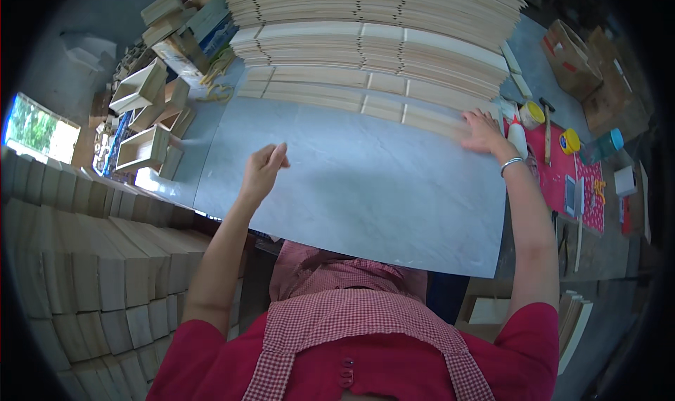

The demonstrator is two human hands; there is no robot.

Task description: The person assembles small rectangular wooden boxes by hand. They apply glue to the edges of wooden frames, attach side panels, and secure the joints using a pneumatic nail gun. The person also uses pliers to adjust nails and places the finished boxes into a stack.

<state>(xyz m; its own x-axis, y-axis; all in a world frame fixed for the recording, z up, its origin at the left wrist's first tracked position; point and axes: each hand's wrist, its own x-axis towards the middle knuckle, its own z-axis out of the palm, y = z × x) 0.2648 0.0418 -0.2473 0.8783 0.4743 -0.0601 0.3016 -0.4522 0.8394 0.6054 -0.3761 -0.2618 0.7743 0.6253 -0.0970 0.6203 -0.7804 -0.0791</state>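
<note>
My left hand (266, 169) is closed with the thumb on top, over the left part of a pale grey marbled work surface (365, 197). Whatever its curled fingers may hold is hidden. With fingers stretched out, my right hand (482, 132) rests at the right end of the nearest pale wooden slatted panel (383, 109), and a metal bangle circles that wrist. Behind it rise high stacks of similar grooved wooden panels (380, 46). Just right of my right hand stands a white bottle with a red tip (517, 135).
Small open wooden boxes (143, 150) stand at the left, above stacked wooden blocks (105, 260). To the right lie a hammer (547, 130), a yellow-lidded tub (532, 114), a clear blue-lidded jar (603, 146) and a phone-like device (574, 194) on red cloth. Cardboard boxes (573, 60) stand beyond.
</note>
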